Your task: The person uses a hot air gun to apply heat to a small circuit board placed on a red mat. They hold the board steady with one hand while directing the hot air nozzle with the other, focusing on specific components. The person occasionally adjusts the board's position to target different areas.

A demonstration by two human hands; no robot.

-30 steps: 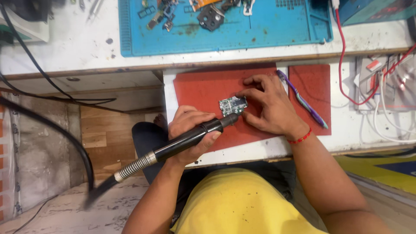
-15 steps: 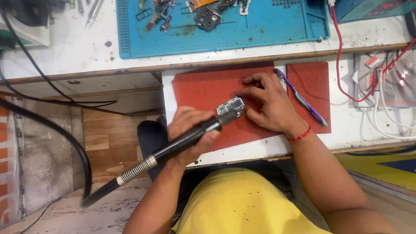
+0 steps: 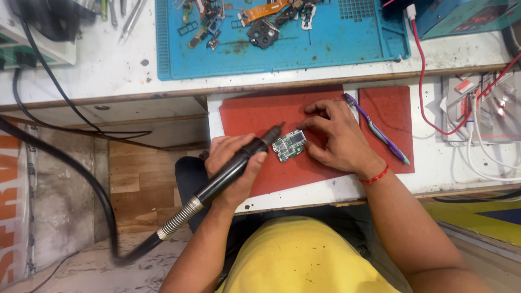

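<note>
On the red mat (image 3: pixel 255 116), head view: a small green circuit board (image 3: pixel 288 145) lies flat near the mat's middle. Left hand (image 3: pixel 233 168) wraps a black hot-air handpiece (image 3: pixel 233 167), grip pressed together around the barrel, metal nozzle tip angled up and right, just beside the board's upper left corner; whether it touches cannot be told. A coiled spring collar and thick black hose trail off down-left toward the floor. Right hand (image 3: pixel 337 138) rests on the mat, fingertips (image 3: pixel 302 123) at the board's right edge, steadying it; its grip is loosely spread, pinching nothing.

Judged step: heat work on the board, tool brought to the part, board held down. The next move would call for a steady nozzle over the chosen spot and fingers kept off the heated area.

A purple toothbrush (image 3: pixel 374 127) lies slantwise on the mat's right part, just right of the right hand. A red thread band sits on the right wrist.

Packages, labels, signs: a white banner (image 3: pixel 12 184) with large orange lettering hangs at far left, below the worktop (image 3: pixel 108 70). A blue mat (image 3: pixel 336 38) at top centre carries loose phone parts. A teal box-shaped unit (image 3: pixel 467 16) stands at top right, a red wire (image 3: pixel 420 87) running down from near it. A white board (image 3: pixel 480 108) with white cables lies at right.
</note>
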